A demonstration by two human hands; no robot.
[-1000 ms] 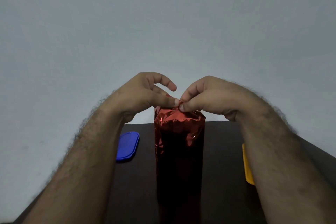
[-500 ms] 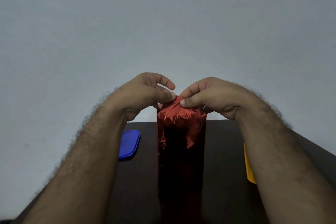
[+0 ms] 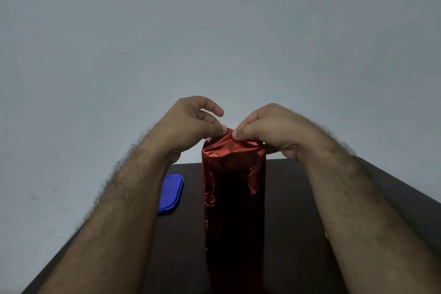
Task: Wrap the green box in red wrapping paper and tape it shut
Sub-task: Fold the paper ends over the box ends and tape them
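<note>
Box upright in shiny red wrapping paper (image 3: 233, 198), top crinkled, pinched by hands (image 3: 229, 130)

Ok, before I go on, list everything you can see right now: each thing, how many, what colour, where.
wrapped box: one, covered in shiny red wrapping paper, standing upright at the middle of the table; no green shows.
paper flap: one, red, gathered at the top of the box, pinched between both hands.
lid: one, blue, flat on the table to the left of the box.
orange object: one, only a sliver visible past the right forearm; cannot tell what it is.
table: one, dark brown, under everything.
wall: pale grey, behind the table.
tape: none visible.
left hand: one, pinching the flap from the left.
right hand: one, pinching the flap from the right.
</note>
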